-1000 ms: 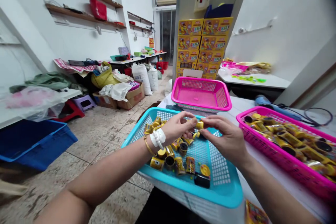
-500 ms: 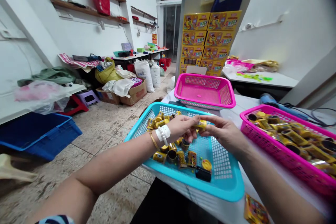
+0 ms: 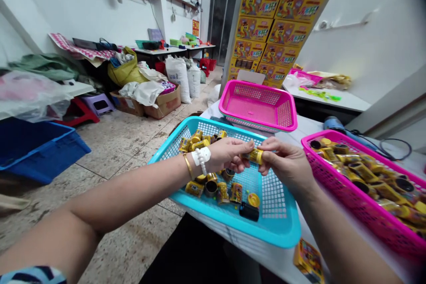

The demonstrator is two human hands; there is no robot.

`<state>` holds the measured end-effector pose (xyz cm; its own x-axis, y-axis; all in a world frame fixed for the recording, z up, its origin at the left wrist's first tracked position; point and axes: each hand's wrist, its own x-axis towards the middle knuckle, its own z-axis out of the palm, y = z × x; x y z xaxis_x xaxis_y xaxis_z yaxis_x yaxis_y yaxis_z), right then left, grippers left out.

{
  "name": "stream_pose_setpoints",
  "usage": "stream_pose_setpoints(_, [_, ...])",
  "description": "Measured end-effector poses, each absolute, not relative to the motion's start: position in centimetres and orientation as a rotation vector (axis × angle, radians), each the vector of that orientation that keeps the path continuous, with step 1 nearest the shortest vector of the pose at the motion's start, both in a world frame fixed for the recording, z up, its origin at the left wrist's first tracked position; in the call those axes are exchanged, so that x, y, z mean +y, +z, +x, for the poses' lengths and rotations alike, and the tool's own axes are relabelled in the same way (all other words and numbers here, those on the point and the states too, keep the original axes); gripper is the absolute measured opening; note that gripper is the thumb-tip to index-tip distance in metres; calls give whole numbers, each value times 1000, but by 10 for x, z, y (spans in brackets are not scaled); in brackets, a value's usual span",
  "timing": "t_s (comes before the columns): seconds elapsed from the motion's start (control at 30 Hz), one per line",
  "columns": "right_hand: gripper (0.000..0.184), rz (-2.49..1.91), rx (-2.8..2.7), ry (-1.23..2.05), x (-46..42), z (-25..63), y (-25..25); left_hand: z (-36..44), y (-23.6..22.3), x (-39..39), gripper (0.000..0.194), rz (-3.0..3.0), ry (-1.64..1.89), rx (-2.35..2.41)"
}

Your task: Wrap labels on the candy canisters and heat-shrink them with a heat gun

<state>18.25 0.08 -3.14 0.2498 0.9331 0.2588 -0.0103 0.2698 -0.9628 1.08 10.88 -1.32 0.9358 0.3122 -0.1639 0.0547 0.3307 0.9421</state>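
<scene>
Above the blue basket (image 3: 282, 233), my left hand (image 3: 229, 153) and my right hand (image 3: 282, 157) both grip one small yellow-wrapped canister (image 3: 255, 155). The left fingers close round one end of it, and the right thumb and fingertips pinch the other end, which looks yellow. Below them in the basket lie several similar canisters, among them an open one (image 3: 211, 186) that shows a dark inside. A round yellow lid (image 3: 253, 200) rests beside a black cylinder (image 3: 249, 211). Tiny coloured beads are scattered near these. My left hand hides part of the pile.
At right stands a pink basket (image 3: 304, 142) heaped with similar canisters. Another pink basket (image 3: 226, 108) sits behind the blue one. A small printed box (image 3: 308, 259) lies at the table's front edge. Stacked yellow cartons (image 3: 262, 31) rise at the back, and a blue crate (image 3: 75, 148) is at left.
The view has tilted down and shifted slightly. My right fingers have curled closer round the canister's end, and the canister shows more plainly between both hands.
</scene>
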Motion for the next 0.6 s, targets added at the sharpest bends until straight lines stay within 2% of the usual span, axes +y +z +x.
stream_pose_setpoints(0.23, [21, -1160, -1321, 720, -1, 181, -23, 14, -15, 109, 53, 1155, 160, 416])
stream_pose_setpoints(0.37, [6, -1163, -1419, 569, -5, 181, -14, 10, -11, 105, 51, 1194, 131, 399])
stream_pose_setpoints(0.47, [13, -1312, -1484, 426, -5, 190, -14, 5, -3, 110, 48, 1478, 198, 418])
stream_pose_setpoints(0.53, [19, -1497, -1605, 210, -2, 199, -18, 4, 0, 119, 47, 1762, 281, 499])
stream_pose_setpoints(0.6, [15, -1667, -1744, 15, 2, 208, -23, 4, 0, 130, 47, 2010, 352, 616])
